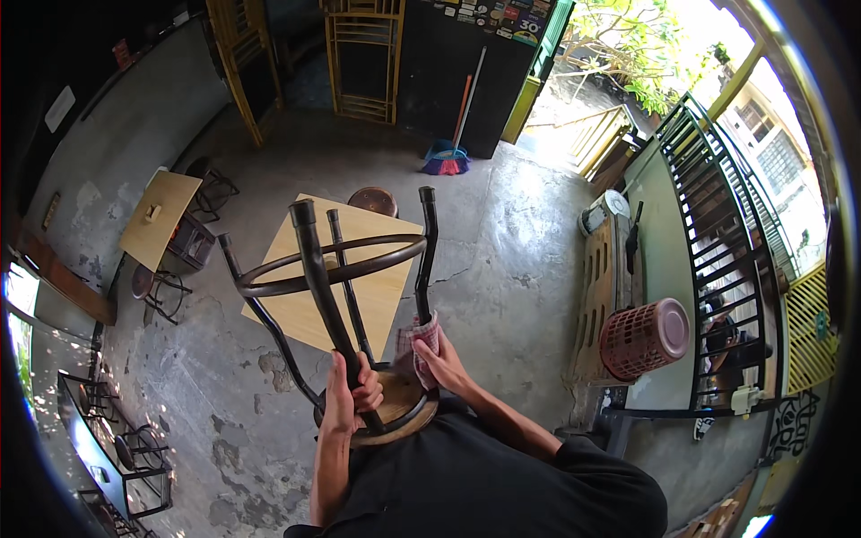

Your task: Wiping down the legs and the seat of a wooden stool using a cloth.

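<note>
Upside down against my torso is a stool with dark metal legs, a round metal ring joining them. Its round wooden seat is lowest, showing its underside. My left hand grips the nearest leg close to the seat. Around the right-hand leg, my right hand clasps a red-and-white checked cloth. The leg tips with dark caps point up and away from me. Beyond the stool stands a square light-wood table, partly hidden by the legs.
Another round stool stands behind the table. A second wooden table with stools is at left. To the right, a pink plastic basket rests by a wooden bench. A broom leans at the back. A person is beyond the railing.
</note>
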